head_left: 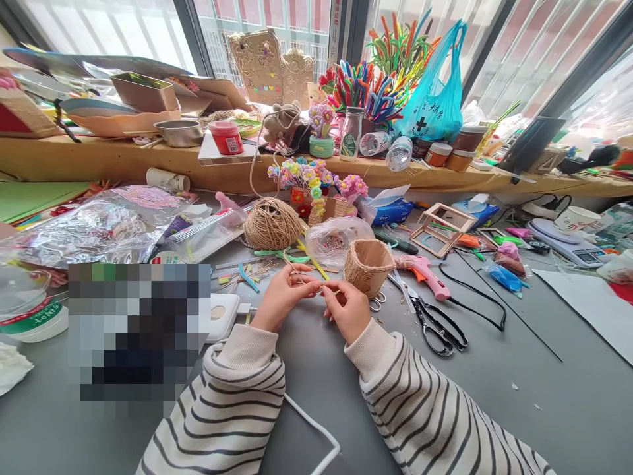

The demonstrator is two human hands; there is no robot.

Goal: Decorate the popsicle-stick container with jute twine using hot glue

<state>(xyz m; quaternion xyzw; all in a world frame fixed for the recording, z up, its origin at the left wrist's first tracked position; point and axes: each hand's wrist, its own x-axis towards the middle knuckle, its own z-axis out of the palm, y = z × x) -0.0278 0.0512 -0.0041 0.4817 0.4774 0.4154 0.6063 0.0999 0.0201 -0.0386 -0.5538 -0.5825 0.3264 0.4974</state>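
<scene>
My left hand (288, 294) is closed, its fingers pinching a thin strand of brown twine. Close beside it, my right hand (346, 309) is closed too, fingertips nearly meeting those of the left; what they pinch is too small to make out. A ball of twine (271, 223) rests on the grey table just beyond my left hand. Behind my right hand stands a small twine-wrapped container (366, 269), open at the top. A pink glue gun (429, 278) lies to its right, with black-handled scissors (438, 324) nearer to me.
A white charger (221, 317) with a white cable (316, 425) is left of my hands. Plastic packages (99, 227) cover the left side. Crafted flowers (306, 178) and a wooden frame (439, 227) stand behind. A loaded shelf (297, 173) runs along the windows.
</scene>
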